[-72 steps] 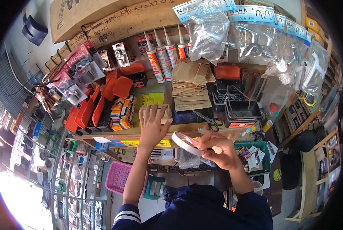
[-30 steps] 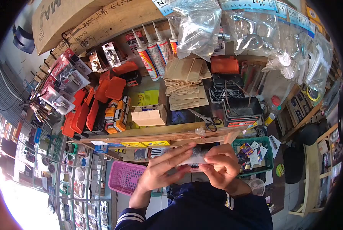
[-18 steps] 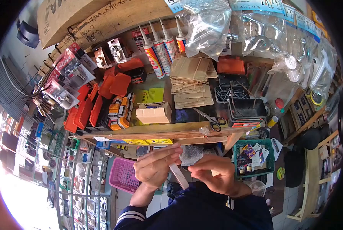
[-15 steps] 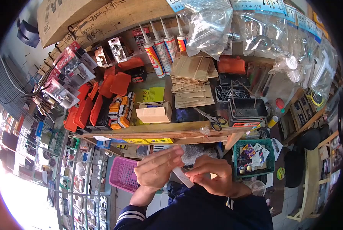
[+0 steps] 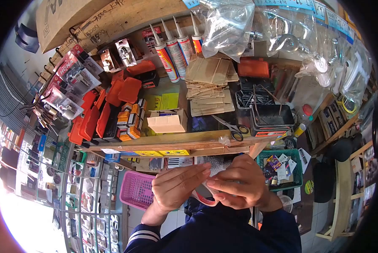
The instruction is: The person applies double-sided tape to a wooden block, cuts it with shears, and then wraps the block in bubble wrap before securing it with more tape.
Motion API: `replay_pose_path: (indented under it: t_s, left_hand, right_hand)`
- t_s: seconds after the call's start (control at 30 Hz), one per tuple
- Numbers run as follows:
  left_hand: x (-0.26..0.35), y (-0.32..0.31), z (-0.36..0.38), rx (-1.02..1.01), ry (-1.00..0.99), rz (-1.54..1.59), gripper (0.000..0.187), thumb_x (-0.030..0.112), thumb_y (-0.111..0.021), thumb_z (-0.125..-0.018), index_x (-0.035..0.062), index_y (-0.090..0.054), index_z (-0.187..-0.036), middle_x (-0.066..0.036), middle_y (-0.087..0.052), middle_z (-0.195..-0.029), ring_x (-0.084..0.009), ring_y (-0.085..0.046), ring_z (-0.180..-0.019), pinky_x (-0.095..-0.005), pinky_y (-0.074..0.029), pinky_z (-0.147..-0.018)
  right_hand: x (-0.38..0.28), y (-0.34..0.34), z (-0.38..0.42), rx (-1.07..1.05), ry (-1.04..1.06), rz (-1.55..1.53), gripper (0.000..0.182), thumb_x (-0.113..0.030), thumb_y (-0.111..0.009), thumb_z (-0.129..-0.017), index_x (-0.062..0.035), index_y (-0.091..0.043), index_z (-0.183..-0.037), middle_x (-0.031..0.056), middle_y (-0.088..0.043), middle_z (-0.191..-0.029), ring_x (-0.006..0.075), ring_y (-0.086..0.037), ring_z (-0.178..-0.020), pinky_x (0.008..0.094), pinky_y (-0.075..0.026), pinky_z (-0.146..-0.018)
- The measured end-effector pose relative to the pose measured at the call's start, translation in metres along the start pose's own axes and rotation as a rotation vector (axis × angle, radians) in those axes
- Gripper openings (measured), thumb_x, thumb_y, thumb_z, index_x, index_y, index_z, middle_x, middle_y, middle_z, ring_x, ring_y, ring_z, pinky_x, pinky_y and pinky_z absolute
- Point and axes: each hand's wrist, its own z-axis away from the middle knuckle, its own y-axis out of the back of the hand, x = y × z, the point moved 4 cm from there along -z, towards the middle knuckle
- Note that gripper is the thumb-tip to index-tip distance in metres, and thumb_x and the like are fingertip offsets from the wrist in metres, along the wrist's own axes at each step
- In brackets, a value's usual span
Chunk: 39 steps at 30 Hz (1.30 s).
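Observation:
In front of my chest, both hands are close together around a small white-and-red strip (image 5: 206, 200), curved like bent card or paper; its exact kind I cannot make out. My right hand (image 5: 243, 183) pinches its right end between thumb and fingers. The fingers of my left hand (image 5: 178, 187) lie pressed together along its upper left side, and the left thumb is hidden. Just beyond the hands is the wooden counter (image 5: 206, 145), with black-handled scissors (image 5: 235, 131) near its edge.
On the counter stand an opened cardboard box (image 5: 167, 122), stacked brown paper packets (image 5: 210, 86), sealant tubes (image 5: 168, 63) and a black bin (image 5: 273, 118). A pink basket (image 5: 136, 189) is at lower left, a green basket (image 5: 299, 179) at right. Bagged taps (image 5: 286, 40) hang above.
The strip was flat and white; now it is bent, with red showing. My right hand has risen slightly and turned, its fingers closer to my left hand. The view has shifted a little.

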Motion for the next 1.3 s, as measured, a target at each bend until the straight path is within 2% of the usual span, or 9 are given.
replay_pose_path:
  t_s: [0.1, 0.3, 0.37, 0.57, 0.8, 1.0, 1.1, 1.17, 1.3]
  left_hand:
    - [-0.002, 0.0, 0.003, -0.035, 0.047, 0.018, 0.032, 0.0, -0.071, -0.075, 0.0017, -0.076, -0.106, -0.013, -0.077, -0.107, -0.0237, -0.075, -0.096, -0.0312, -0.061, -0.078]
    - [0.003, 0.003, 0.003, -0.046, 0.048, -0.031, 0.034, 0.001, -0.071, -0.074, 0.001, -0.075, -0.107, -0.014, -0.076, -0.108, -0.024, -0.075, -0.096, -0.0324, -0.061, -0.078]
    - [0.006, 0.005, 0.003, -0.044, 0.025, -0.05, 0.035, 0.003, -0.072, -0.073, 0.0008, -0.075, -0.108, -0.014, -0.076, -0.109, -0.0247, -0.075, -0.096, -0.0331, -0.062, -0.078]
    - [0.015, 0.009, 0.004, -0.046, -0.026, -0.111, 0.035, 0.011, -0.075, -0.074, 0.0016, -0.074, -0.108, -0.014, -0.074, -0.112, -0.0273, -0.074, -0.099, -0.0357, -0.062, -0.08]
    - [0.021, 0.009, 0.005, -0.053, -0.079, -0.081, 0.032, 0.012, -0.079, -0.078, 0.0023, -0.074, -0.108, -0.014, -0.075, -0.11, -0.0292, -0.073, -0.101, -0.0377, -0.063, -0.083]
    - [0.023, 0.011, 0.007, -0.029, -0.046, -0.102, 0.031, 0.01, -0.077, -0.079, 0.0021, -0.073, -0.108, -0.015, -0.075, -0.11, -0.0291, -0.074, -0.099, -0.0365, -0.063, -0.08]
    - [0.026, 0.012, 0.004, -0.048, -0.072, -0.095, 0.03, 0.009, -0.076, -0.079, 0.002, -0.073, -0.108, -0.015, -0.075, -0.11, -0.0288, -0.074, -0.099, -0.0357, -0.063, -0.079]
    - [0.028, 0.013, 0.005, -0.074, -0.068, -0.091, 0.03, 0.009, -0.076, -0.079, 0.0021, -0.073, -0.108, -0.015, -0.075, -0.11, -0.0287, -0.074, -0.099, -0.0352, -0.063, -0.079]
    - [0.03, 0.011, 0.004, -0.104, -0.089, -0.072, 0.029, 0.008, -0.076, -0.079, 0.0021, -0.074, -0.107, -0.015, -0.075, -0.109, -0.0281, -0.074, -0.098, -0.0341, -0.063, -0.078]
  right_hand:
    - [0.004, 0.004, 0.002, -0.018, 0.025, -0.007, 0.04, -0.021, -0.082, -0.079, -0.0113, -0.074, -0.117, -0.0018, -0.072, -0.097, 0.0173, -0.065, -0.079, 0.0349, -0.045, -0.076]
    - [0.003, 0.007, -0.012, -0.09, -0.095, -0.188, 0.038, -0.022, -0.089, -0.075, -0.0095, -0.072, -0.106, -0.0017, -0.072, -0.097, 0.0181, -0.065, -0.079, 0.0343, -0.045, -0.075]
    - [0.002, 0.002, -0.012, -0.067, -0.076, -0.176, 0.038, -0.02, -0.092, -0.07, -0.0088, -0.072, -0.1, 0.0026, -0.075, -0.091, 0.0206, -0.067, -0.077, 0.0345, -0.046, -0.069]
    - [0.0, -0.009, -0.001, 0.06, 0.057, -0.105, 0.034, -0.012, -0.088, -0.07, -0.0104, -0.07, -0.098, 0.0031, -0.075, -0.089, 0.0208, -0.07, -0.082, 0.0367, -0.051, -0.073]
    - [-0.004, -0.01, 0.0, 0.079, 0.17, -0.045, 0.031, -0.014, -0.089, -0.069, -0.0118, -0.064, -0.089, 0.0006, -0.072, -0.088, 0.0204, -0.071, -0.085, 0.0369, -0.052, -0.072]
    - [-0.003, -0.009, 0.006, 0.202, 0.157, -0.152, 0.031, -0.011, -0.089, -0.07, -0.0126, -0.064, -0.088, 0.0021, -0.066, -0.099, 0.0217, -0.068, -0.085, 0.0361, -0.052, -0.073]
    - [-0.006, -0.01, 0.008, 0.059, 0.263, -0.124, 0.026, -0.008, -0.087, -0.073, -0.0127, -0.067, -0.089, 0.0028, -0.064, -0.103, 0.0219, -0.065, -0.085, 0.0371, -0.053, -0.072]
    - [-0.007, -0.012, 0.01, 0.018, 0.332, -0.161, 0.015, -0.009, -0.071, -0.083, -0.0079, -0.067, -0.097, 0.0073, -0.062, -0.106, 0.0239, -0.064, -0.088, 0.0389, -0.055, -0.075]
    - [-0.008, -0.014, 0.012, 0.048, 0.386, -0.168, 0.013, -0.009, -0.073, -0.081, -0.0075, -0.067, -0.093, 0.0066, -0.063, -0.102, 0.0224, -0.064, -0.086, 0.038, -0.056, -0.075]
